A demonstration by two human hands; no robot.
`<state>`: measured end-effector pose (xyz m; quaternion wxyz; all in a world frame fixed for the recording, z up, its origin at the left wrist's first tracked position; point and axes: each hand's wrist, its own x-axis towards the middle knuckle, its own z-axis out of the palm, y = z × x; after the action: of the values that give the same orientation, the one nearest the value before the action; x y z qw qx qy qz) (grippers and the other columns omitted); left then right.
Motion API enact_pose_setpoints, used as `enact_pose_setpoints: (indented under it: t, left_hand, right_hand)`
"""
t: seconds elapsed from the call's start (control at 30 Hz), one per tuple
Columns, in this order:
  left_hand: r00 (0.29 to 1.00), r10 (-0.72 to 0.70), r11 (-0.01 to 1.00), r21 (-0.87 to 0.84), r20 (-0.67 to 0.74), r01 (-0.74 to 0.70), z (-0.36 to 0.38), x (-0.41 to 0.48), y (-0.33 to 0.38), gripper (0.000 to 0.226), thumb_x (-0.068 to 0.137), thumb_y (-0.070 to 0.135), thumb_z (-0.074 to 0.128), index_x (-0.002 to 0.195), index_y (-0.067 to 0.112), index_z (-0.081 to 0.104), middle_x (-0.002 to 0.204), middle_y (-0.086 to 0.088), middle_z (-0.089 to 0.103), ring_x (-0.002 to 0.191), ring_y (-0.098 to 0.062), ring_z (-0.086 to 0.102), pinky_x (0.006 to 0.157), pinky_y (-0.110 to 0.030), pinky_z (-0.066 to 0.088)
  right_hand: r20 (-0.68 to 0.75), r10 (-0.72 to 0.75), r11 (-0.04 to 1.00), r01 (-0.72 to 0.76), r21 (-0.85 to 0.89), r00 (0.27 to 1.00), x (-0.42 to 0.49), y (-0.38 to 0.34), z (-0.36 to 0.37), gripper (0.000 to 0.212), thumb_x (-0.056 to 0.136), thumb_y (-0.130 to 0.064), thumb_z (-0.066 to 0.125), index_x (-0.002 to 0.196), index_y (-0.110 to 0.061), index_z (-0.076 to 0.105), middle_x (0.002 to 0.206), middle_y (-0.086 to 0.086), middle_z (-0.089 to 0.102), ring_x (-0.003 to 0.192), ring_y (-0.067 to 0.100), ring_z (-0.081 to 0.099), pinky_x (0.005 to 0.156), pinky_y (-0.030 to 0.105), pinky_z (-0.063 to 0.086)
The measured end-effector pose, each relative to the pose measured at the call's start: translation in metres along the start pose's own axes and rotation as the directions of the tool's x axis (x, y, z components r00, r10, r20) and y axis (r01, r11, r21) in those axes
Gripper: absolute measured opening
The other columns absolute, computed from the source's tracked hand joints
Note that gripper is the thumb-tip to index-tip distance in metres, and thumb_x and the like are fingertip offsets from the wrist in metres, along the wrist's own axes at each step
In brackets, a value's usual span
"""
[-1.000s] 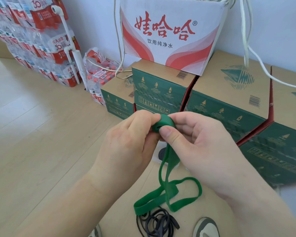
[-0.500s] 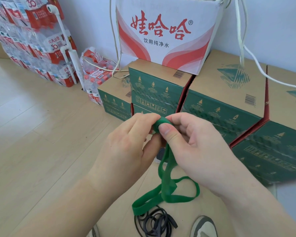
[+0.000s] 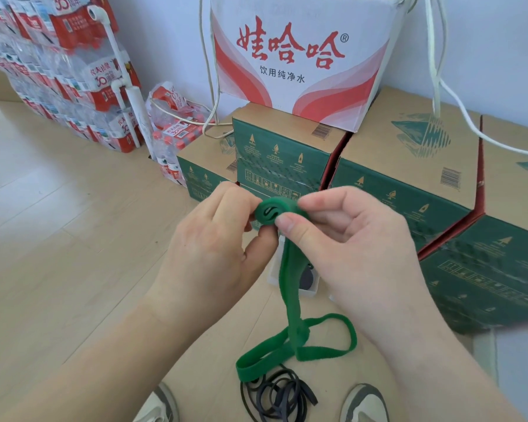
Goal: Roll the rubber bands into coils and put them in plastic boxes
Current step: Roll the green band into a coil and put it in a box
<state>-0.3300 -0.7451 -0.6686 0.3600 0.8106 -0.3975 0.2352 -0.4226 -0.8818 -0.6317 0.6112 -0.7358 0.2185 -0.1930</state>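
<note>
Green rubber band partly coiled above the plastic box

The rolled start of the band is pinched between the curled fingers of the left hand and the right hand, while most of its length is left hanging unrolled toward the floor. A dark coil appears to be already laid in the box below. The black rubber bands are heaped loose, not yet rolled.

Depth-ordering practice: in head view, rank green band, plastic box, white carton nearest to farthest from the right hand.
1. green band, pinched by right hand
2. plastic box, low, just beneath
3. white carton, high at back
</note>
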Motion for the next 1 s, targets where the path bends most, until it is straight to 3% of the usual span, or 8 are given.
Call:
enact_pose_setpoints:
  t: [0.07, 0.17, 0.33, 0.47, 0.63, 0.87, 0.93, 1.0]
  left_hand:
    - [1.0, -0.011, 1.0, -0.011, -0.023, 0.011, -0.001, 0.002, -0.001, 0.019, 0.095, 0.023, 0.063, 0.089, 0.005, 0.06, 0.08, -0.003, 0.056, 0.069, -0.017, 0.049, 0.058, -0.033, 0.041]
    - [0.999, -0.027, 0.999, -0.044, -0.03, 0.026, -0.001, 0.002, -0.002, 0.028, 0.097, 0.032, 0.057, 0.089, 0.005, 0.06, 0.079, -0.001, 0.057, 0.069, -0.015, 0.049, 0.058, -0.031, 0.042]
    - [0.999, -0.049, 0.994, -0.101, 0.004, 0.049, 0.003, -0.004, -0.002, 0.011, 0.095, 0.016, 0.064, 0.095, 0.005, 0.067, 0.084, -0.003, 0.066, 0.07, -0.024, 0.062, 0.059, -0.045, 0.053]
    - [0.995, -0.098, 0.981, -0.165, 0.037, 0.103, 0.006, -0.007, -0.001, 0.011, 0.096, 0.015, 0.065, 0.101, 0.007, 0.07, 0.087, -0.001, 0.07, 0.074, -0.025, 0.067, 0.06, -0.047, 0.056]
    - [0.997, -0.011, 0.991, -0.135, 0.078, 0.021, 0.007, -0.014, 0.004, 0.016, 0.1, 0.017, 0.058, 0.098, 0.007, 0.071, 0.082, -0.002, 0.068, 0.069, -0.025, 0.063, 0.057, -0.043, 0.052]
    - [0.994, 0.095, 0.991, -0.104, 0.052, -0.089, -0.004, -0.008, -0.011, 0.025, 0.096, 0.022, 0.071, 0.079, 0.004, 0.066, 0.073, -0.004, 0.062, 0.06, -0.027, 0.058, 0.05, -0.044, 0.048]
    - [0.997, 0.083, 0.992, -0.098, 0.009, -0.082, -0.007, -0.005, -0.015, 0.029, 0.09, 0.028, 0.079, 0.083, 0.003, 0.064, 0.081, -0.007, 0.065, 0.067, -0.026, 0.061, 0.056, -0.043, 0.051]
    - [0.992, 0.11, 0.988, -0.118, 0.054, -0.103, -0.007, -0.002, -0.013, 0.035, 0.09, 0.024, 0.08, 0.112, 0.0, 0.068, 0.108, -0.009, 0.068, 0.092, -0.02, 0.065, 0.078, -0.037, 0.056]
  right_hand:
    - [-0.016, 0.005, 0.998, -0.004, 0.062, 1.0, 0.0, 0.0, 0.004, 0.017, 0.075, -0.022, 0.089, 0.086, -0.019, 0.077, 0.081, -0.002, 0.08, 0.077, 0.017, 0.078, 0.076, 0.044, 0.065]
    - [0.023, -0.003, 0.995, 0.001, 0.1, 1.0, 0.0, -0.001, 0.005, 0.019, 0.071, -0.018, 0.091, 0.085, -0.017, 0.077, 0.083, 0.001, 0.08, 0.079, 0.02, 0.078, 0.077, 0.044, 0.065]
    - [0.021, -0.046, 0.997, 0.045, 0.063, 0.999, 0.0, -0.001, 0.003, 0.01, 0.081, -0.011, 0.084, 0.08, -0.009, 0.075, 0.075, 0.005, 0.079, 0.07, 0.028, 0.077, 0.066, 0.05, 0.064]
    - [0.0, -0.083, 0.995, 0.083, 0.05, 0.997, 0.0, 0.001, 0.003, 0.01, 0.082, -0.004, 0.082, 0.081, -0.009, 0.073, 0.077, 0.0, 0.079, 0.07, 0.017, 0.077, 0.066, 0.031, 0.064]
    - [0.013, -0.178, 0.984, 0.178, 0.018, 0.984, 0.005, -0.002, 0.0, 0.013, 0.086, 0.001, 0.076, 0.092, -0.011, 0.076, 0.087, -0.005, 0.08, 0.082, 0.005, 0.076, 0.075, 0.014, 0.058]
    - [0.118, -0.239, 0.939, 0.261, -0.224, 0.964, 0.004, -0.002, -0.005, 0.017, 0.088, -0.008, 0.074, 0.086, -0.025, 0.07, 0.09, -0.013, 0.074, 0.085, 0.01, 0.072, 0.077, 0.021, 0.058]
    - [0.156, -0.215, 0.928, 0.252, -0.276, 0.964, 0.004, -0.002, -0.009, 0.016, 0.089, -0.012, 0.073, 0.085, -0.027, 0.07, 0.091, -0.014, 0.074, 0.08, 0.014, 0.072, 0.075, 0.029, 0.059]
    - [0.177, -0.184, 0.933, 0.228, -0.279, 0.967, 0.002, -0.001, -0.011, 0.015, 0.09, -0.012, 0.072, 0.086, -0.027, 0.071, 0.09, -0.012, 0.075, 0.082, 0.012, 0.072, 0.076, 0.03, 0.059]
